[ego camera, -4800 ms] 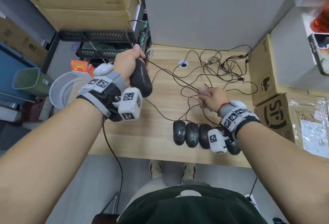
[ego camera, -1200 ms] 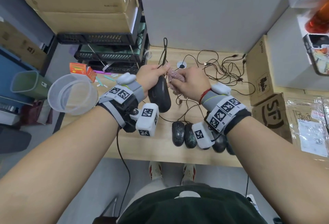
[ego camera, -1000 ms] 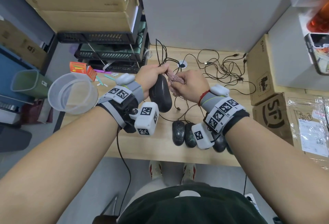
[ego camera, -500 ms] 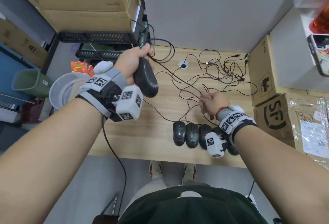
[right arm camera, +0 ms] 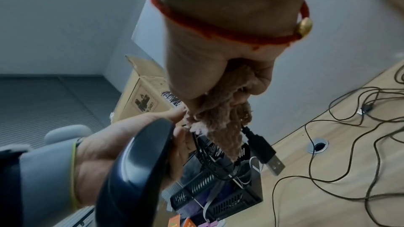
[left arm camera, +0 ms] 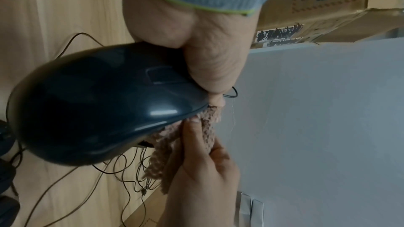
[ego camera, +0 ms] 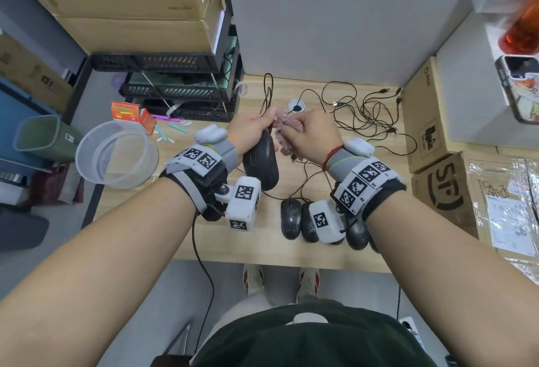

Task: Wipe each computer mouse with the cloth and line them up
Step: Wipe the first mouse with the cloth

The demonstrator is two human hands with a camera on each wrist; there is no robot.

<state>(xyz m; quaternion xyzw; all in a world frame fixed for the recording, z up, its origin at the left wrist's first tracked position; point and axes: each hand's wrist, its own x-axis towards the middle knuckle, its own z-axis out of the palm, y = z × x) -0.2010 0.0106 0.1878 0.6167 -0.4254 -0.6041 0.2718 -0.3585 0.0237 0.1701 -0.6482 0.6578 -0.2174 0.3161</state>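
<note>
My left hand [ego camera: 248,133] grips a glossy black wired mouse [ego camera: 261,166] above the wooden desk [ego camera: 221,238], nose away from me; the same mouse [left arm camera: 98,103] fills the left wrist view. My right hand [ego camera: 309,136] clutches a pinkish knitted cloth [ego camera: 284,129] against the mouse's front end, where its cable leaves. In the right wrist view the cloth [right arm camera: 220,123] bunches out of my fist beside the mouse [right arm camera: 133,172], with a loop of cable and a USB plug [right arm camera: 265,151] hanging under it. Several black mice [ego camera: 291,219] lie side by side near the desk's front edge, partly hidden by my right wrist.
Loose cables [ego camera: 364,115] sprawl over the back of the desk around a cable hole [ego camera: 297,105]. Cardboard boxes [ego camera: 437,168] stand at the right. Black trays [ego camera: 175,89] under stacked boxes, a clear bowl [ego camera: 115,153] and a green bin [ego camera: 43,137] are at the left.
Half a second ago my hands were apart, the right one low on the cable; now the right hand has come back up with the cloth to the mouse's front, and the mouse sits lower, nearer me.
</note>
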